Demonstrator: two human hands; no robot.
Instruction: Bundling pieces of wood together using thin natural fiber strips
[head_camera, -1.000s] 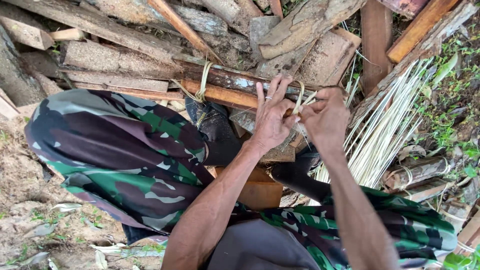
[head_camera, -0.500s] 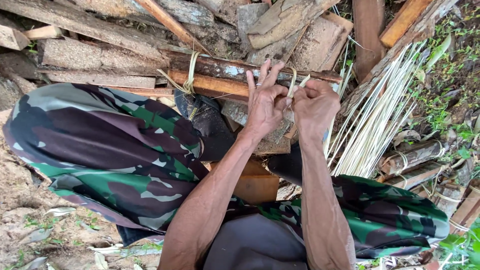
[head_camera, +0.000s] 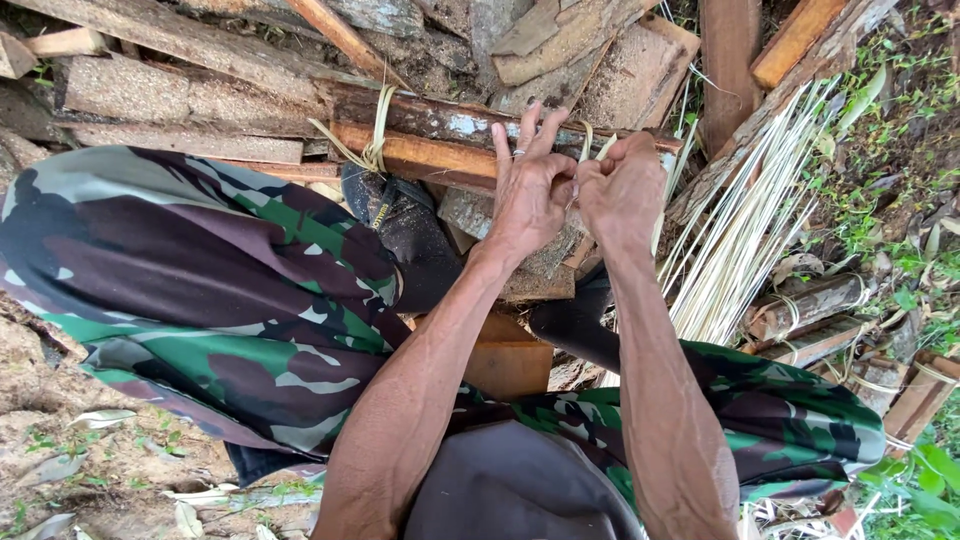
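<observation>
My left hand (head_camera: 530, 185) and my right hand (head_camera: 625, 190) meet over a bundle of wooden sticks (head_camera: 430, 135) that lies across in front of me. Both pinch a pale strip (head_camera: 590, 145) looped around the bundle's right part. My left fingers are partly spread, with a ring on one; my right hand is fisted on the strip's end. Another pale strip (head_camera: 375, 135) is knotted around the bundle further left. My legs in camouflage trousers (head_camera: 200, 280) and dark boots (head_camera: 400, 225) frame the bundle.
A sheaf of thin pale strips (head_camera: 745, 235) fans out on the right. Planks and split logs (head_camera: 180, 90) are piled behind the bundle. Smaller tied bundles (head_camera: 820, 310) lie at the right among grass. Bare earth with dry leaves is at the lower left.
My two hands have drawn closer together on the strip and stay on the bundle's right part. The view has shifted slightly.
</observation>
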